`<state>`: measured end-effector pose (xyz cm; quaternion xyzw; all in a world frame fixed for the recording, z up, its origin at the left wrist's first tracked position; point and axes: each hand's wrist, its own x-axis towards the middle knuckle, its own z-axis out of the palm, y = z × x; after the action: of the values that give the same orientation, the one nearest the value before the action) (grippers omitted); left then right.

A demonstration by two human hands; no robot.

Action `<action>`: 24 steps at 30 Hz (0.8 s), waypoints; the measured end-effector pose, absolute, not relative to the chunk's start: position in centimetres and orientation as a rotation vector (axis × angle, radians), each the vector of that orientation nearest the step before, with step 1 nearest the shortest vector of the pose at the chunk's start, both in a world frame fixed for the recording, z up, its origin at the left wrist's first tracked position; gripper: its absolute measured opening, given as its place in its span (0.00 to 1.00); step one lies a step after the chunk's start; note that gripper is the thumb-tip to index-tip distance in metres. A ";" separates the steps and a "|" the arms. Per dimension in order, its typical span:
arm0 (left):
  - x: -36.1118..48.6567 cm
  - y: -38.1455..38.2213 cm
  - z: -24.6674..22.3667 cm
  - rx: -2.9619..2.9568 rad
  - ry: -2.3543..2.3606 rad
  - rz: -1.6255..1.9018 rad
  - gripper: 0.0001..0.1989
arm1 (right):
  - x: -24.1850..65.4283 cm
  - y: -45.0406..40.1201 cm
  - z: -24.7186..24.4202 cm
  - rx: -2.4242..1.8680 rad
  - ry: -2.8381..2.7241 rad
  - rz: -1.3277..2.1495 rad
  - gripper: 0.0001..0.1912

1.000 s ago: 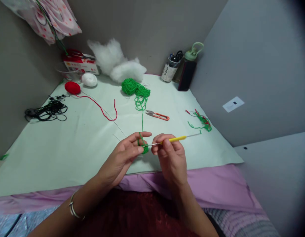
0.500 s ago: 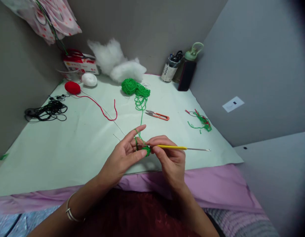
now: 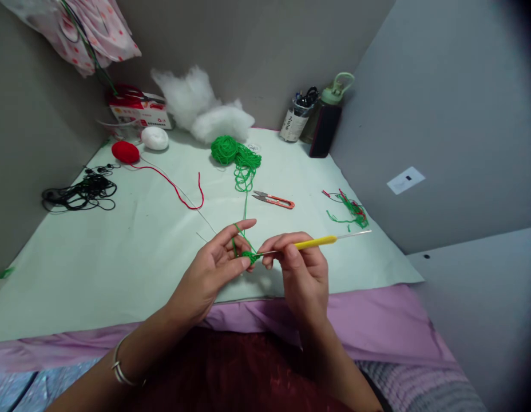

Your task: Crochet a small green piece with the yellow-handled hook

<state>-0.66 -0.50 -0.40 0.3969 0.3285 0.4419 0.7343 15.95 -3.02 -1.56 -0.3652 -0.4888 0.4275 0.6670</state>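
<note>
Pens and cords (image 3: 306,97) fill the cup (image 3: 293,125) at the back. Left hand (image 3: 218,263) pinches green piece (image 3: 250,257) above the table (image 3: 162,252); right hand (image 3: 302,269) grips hook (image 3: 316,243), its tip at the piece.

The hook (image 3: 316,242) has shiny metal ends and a smooth plastic handle. The green yarn (image 3: 224,150) looks matt and stringy. The fluff (image 3: 222,122) looks fuzzy. The snips (image 3: 279,201) have metal blades. The bangle (image 3: 115,366) is shiny metal. The desk (image 3: 119,257) looks smooth and matt.
</note>
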 end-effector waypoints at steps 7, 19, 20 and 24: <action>-0.5 -0.6 -0.6 1.063 0.880 1.054 0.24 | 16.1 -4.3 -1.8 -0.898 -1.520 0.483 0.13; -0.6 -0.6 -1.0 1.115 0.868 1.081 0.23 | 16.0 -4.1 -2.3 -0.851 -1.438 0.477 0.14; -0.6 -0.7 -0.9 1.121 0.872 1.085 0.23 | 16.0 -4.1 -2.3 -0.855 -1.451 0.465 0.14; -0.2 -1.0 -0.7 1.085 0.900 1.145 0.23 | 16.1 -4.0 -2.4 -0.893 -1.564 0.281 0.14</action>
<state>-0.22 -0.97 -0.65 0.4709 0.3908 0.4968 0.6154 16.11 -4.01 -2.38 -0.3873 -0.6783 0.1217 0.6125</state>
